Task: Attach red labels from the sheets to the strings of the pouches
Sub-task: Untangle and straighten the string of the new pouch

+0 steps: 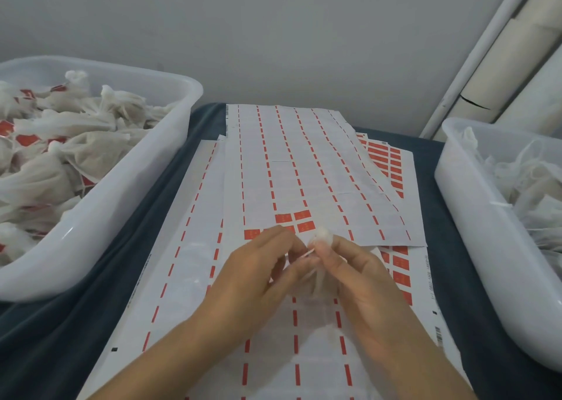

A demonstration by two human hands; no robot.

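Both hands meet above the near end of the label sheets (304,168). The right hand (362,275) has its grip clamped on a white mesh pouch (319,273): the gathered top pokes out past the fingertips at 12 o'clock, the body hangs down at 6 o'clock against the palm. The left hand (258,272) pinches at the pouch's neck from 9 o'clock; its string is too blurred to make out. A few red labels (293,218) remain at 12 o'clock from the hands. Labelled pouches fill the left bin (170,144) at 10 o'clock; unlabelled ones fill the right bin (474,205) at 3 o'clock.

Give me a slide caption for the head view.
Both hands hold a pouch over label sheets, between two bins.
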